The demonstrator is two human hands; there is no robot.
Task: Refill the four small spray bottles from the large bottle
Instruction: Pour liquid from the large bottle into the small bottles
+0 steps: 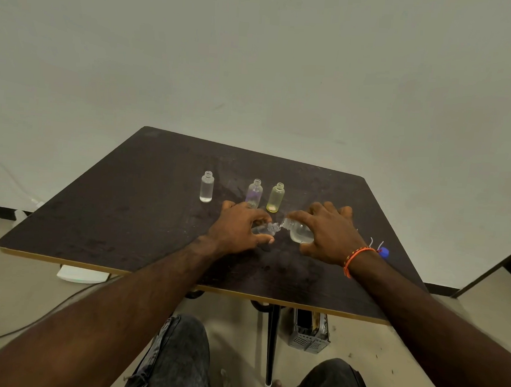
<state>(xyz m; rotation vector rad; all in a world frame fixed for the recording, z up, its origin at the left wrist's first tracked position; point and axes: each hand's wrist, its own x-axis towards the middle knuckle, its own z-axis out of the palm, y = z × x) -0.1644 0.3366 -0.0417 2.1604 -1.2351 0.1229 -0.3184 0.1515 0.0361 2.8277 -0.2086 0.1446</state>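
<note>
- My left hand (239, 227) is closed around a small clear spray bottle (264, 228), gripping it tilted, its open neck pointing right.
- My right hand (331, 232) is wrapped over the large bottle (298, 234), tipping it so that its mouth points left and meets the neck of the small bottle I hold.
- The two mouths touch, or nearly so; I cannot tell whether liquid is passing between them.
- The large bottle is clear, with clear liquid pooled in its lower side.
- Both held bottles sit low over the dark worktop (125, 214), near its middle and towards its right half.
- Three more small bottles stand upright behind my hands, all uncapped: a clear one (207, 187) at the left, well apart from the others; a purple-tinted one (255, 194) in the middle; a yellow-tinted one (276, 197) just beside it on the right.
- My left fingers overlap the base of the purple-tinted bottle in this view.
- An orange wristband (354, 259) circles my right wrist.
- A blue cap (383, 252) lies on the worktop just past that wrist, with thin white tubes (376, 243) beside it.
- Below the worktop edge, my knees in grey jeans (182, 360) and a grey basket (309, 333) on the floor are visible.
</note>
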